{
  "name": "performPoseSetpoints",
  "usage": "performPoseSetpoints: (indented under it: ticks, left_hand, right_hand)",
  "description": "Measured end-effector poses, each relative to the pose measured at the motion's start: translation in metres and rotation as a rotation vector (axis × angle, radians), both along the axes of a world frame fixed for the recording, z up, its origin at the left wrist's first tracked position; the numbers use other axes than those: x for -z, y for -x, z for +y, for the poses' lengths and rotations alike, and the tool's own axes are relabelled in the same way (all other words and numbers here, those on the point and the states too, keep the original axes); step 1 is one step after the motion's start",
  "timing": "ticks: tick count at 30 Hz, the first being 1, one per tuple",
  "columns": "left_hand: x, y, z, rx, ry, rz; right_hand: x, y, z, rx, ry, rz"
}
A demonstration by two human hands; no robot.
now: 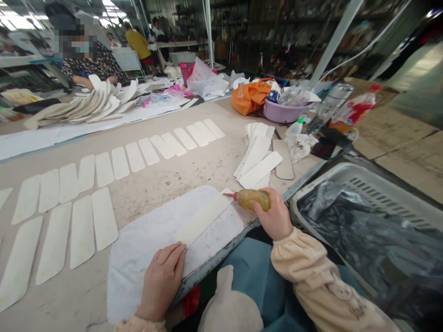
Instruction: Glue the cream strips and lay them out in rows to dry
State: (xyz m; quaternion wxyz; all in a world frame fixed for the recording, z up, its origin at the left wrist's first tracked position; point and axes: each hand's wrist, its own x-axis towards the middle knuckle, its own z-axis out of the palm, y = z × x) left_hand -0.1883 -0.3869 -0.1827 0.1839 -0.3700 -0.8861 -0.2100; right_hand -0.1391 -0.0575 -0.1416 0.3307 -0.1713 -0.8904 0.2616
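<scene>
Bottle [254, 199] located over the far right end of a strip [203, 219], lying nearly level, red tip [230, 195] directed left; contact between tip and strip cannot be determined. Right hand [278, 216]: grip closed around the bottle. Left hand [162, 279]: grip released, fingers laid on the strip's near left end. Strip rests on a cloth [143, 240] at the near edge of the desk [166, 180]. Other strips [104, 168] lie in rows to the left. Crate [391, 198] at right.

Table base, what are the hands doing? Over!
Left hand on white strip, near end. Right hand gripping yellowish bottle, red tip at far end. White sheet underneath; nothing seen blocking the tip.
</scene>
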Motion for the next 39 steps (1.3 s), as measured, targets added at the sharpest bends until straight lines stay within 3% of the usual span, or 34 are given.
performPoseSetpoints:
  ticks: [6,13,19,28,39]
  left_hand:
    - [0.001,0.001,-0.001,-0.003,-0.016,-0.012]
    - [-0.005,-0.005,0.006,-0.091,-0.054,-0.121]
    - [-0.009,-0.006,0.008,-0.089,-0.039,-0.127]
    - [-0.009,-0.007,0.009,-0.083,-0.092,-0.147]
    - [-0.007,-0.006,0.007,-0.060,-0.075,-0.107]
  right_hand:
    - [-0.009,-0.003,0.006,0.025,0.040,0.040]
    - [-0.035,-0.012,-0.050,-0.276,0.208,-0.020]
    - [-0.029,-0.005,-0.082,-0.452,0.185,-0.104]
    - [-0.024,0.002,-0.092,-0.471,0.176,-0.167]
    - [-0.027,-0.018,-0.075,-0.409,0.136,-0.189]
